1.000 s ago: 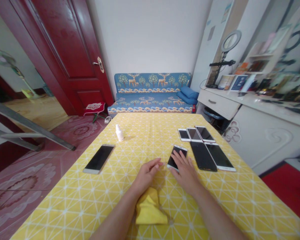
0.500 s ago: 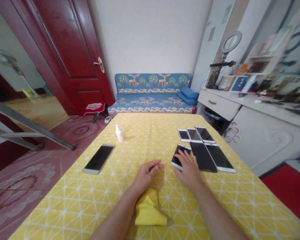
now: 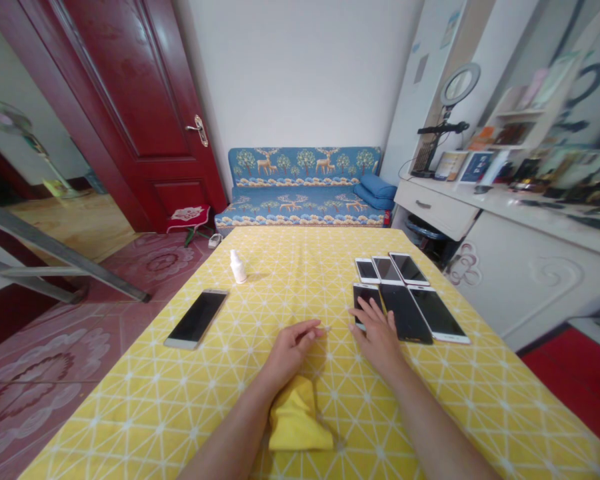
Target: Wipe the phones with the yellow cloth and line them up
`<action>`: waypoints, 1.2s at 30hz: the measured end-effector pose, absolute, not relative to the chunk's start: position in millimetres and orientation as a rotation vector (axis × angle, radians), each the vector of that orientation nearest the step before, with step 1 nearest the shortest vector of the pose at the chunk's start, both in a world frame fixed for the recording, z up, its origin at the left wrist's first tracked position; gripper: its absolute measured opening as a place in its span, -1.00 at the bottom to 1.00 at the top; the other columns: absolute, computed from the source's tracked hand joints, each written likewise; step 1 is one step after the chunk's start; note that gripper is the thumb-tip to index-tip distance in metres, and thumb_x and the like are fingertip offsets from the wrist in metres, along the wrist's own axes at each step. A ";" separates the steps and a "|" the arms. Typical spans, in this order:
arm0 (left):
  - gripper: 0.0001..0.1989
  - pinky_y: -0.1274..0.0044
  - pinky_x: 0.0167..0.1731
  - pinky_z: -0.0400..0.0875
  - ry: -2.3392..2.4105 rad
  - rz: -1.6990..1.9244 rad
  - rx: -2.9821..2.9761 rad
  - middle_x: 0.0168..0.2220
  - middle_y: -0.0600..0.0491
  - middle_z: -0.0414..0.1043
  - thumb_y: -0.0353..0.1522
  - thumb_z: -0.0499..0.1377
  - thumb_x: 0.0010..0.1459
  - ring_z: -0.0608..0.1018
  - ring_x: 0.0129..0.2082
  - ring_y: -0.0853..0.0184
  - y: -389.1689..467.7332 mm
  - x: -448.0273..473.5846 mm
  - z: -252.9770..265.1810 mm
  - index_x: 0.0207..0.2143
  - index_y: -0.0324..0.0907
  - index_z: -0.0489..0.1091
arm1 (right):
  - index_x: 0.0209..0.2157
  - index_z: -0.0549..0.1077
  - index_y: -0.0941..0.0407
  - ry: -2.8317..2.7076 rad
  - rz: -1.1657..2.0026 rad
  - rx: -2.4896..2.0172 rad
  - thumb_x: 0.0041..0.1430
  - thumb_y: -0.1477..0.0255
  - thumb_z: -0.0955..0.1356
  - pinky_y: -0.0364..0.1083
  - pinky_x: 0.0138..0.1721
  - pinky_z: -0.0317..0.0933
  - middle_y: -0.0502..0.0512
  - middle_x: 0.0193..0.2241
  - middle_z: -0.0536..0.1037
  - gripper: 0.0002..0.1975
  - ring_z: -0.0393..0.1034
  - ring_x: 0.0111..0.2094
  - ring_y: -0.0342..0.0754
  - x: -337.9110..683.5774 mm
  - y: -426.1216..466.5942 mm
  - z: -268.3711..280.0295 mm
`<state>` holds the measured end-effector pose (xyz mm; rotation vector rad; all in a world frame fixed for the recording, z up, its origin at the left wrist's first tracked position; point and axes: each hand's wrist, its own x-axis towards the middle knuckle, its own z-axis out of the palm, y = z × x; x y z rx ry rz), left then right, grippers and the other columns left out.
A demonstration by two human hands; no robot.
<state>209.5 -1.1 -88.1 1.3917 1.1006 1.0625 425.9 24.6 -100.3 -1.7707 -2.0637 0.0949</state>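
Note:
My right hand [image 3: 377, 337] lies palm down with fingers spread over a white-framed smartphone [image 3: 365, 293]. Its fingers cover much of the screen, and the hand does not grip it. Touching or almost touching that phone is a black smartphone [image 3: 405, 313], followed by a white one [image 3: 439, 315]. Behind this row are three more phones, among them a small white phone [image 3: 367, 269]. My left hand [image 3: 293, 343] rests on the table, fingers loosely curled together, with nothing visible in them. A folded yellow cloth [image 3: 299, 420] lies beside the left forearm.
On the left of the patterned yellow tablecloth [image 3: 275, 293] lies another smartphone [image 3: 196, 319], with a small white bottle [image 3: 237, 267] upright behind it. A blue sofa [image 3: 300, 193] stands beyond the table. At right is a white dresser [image 3: 530, 267] with cosmetics on top.
The phone under my right hand has turned straighter and moved slightly away and right, lining up beside the black phone. My right hand has shifted slightly right; my left hand stays put.

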 end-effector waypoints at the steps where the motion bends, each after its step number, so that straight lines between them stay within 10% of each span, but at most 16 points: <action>1: -0.62 0.30 0.03 0.31 1.129 1.074 1.413 -0.16 -0.08 0.56 -0.23 0.15 0.12 0.54 -0.10 0.16 0.1 207.5 -88.5 -0.04 -0.20 0.46 | 0.04 0.40 0.01 -2.060 0.085 -1.785 0.25 0.35 0.18 0.33 0.22 -0.26 0.07 0.25 0.21 -0.63 -0.08 0.30 0.12 425.3 24.5 -100.7; 8: -0.63 0.34 0.15 0.13 1.965 1.288 1.867 0.01 -0.11 0.40 -0.34 -0.01 0.17 0.36 0.08 0.15 16.2 146.1 -80.7 -0.04 -0.18 0.45 | 0.12 0.35 0.08 -1.988 -0.007 -1.892 0.26 0.43 0.16 0.29 0.22 -0.18 0.15 0.25 0.19 -0.58 -0.05 0.29 0.15 418.2 21.8 -104.0; 14: -0.39 0.05 0.10 -0.07 2.971 0.696 1.469 0.15 -0.46 0.12 -0.20 -0.01 0.16 0.06 0.23 -0.23 19.7 84.2 -81.5 0.17 -0.41 0.15 | -0.02 0.46 0.14 -1.921 0.132 -1.400 0.29 0.29 0.20 0.15 0.17 0.05 0.24 0.06 0.43 -0.64 0.26 0.12 0.08 413.1 11.6 -94.7; 23: -0.28 0.26 -0.07 0.14 2.972 0.379 1.329 -0.04 -0.43 0.31 -0.08 0.02 0.10 0.38 -0.02 -0.16 17.4 76.6 -71.1 0.19 -0.38 0.09 | -0.06 0.45 -0.04 -2.450 0.545 -0.731 -0.19 0.00 0.49 0.01 -0.07 0.15 0.01 -0.20 0.50 -0.37 0.32 -0.16 0.00 352.2 -49.9 -65.2; 30: -0.04 0.32 -0.22 0.30 2.669 0.320 1.406 -0.08 -0.38 0.39 0.06 0.16 -0.13 0.46 -0.07 -0.13 14.5 83.2 -54.6 0.17 -0.39 0.06 | -0.40 0.44 0.08 -2.590 0.569 -0.768 0.09 0.41 0.39 -0.13 -0.23 0.10 -0.05 -0.38 0.48 -0.95 0.33 -0.28 -0.12 339.0 -60.3 -68.4; 36: -0.17 0.33 -0.27 0.36 2.375 0.587 1.439 -0.14 -0.22 0.49 -0.04 0.31 -0.23 0.54 -0.15 -0.02 17.7 98.4 -58.2 0.09 -0.19 0.19 | -0.38 0.42 0.10 -2.048 0.682 -1.202 0.13 0.49 0.27 -0.15 -0.36 0.13 -0.02 -0.46 0.49 -0.91 0.35 -0.42 -0.11 342.0 -38.8 -82.8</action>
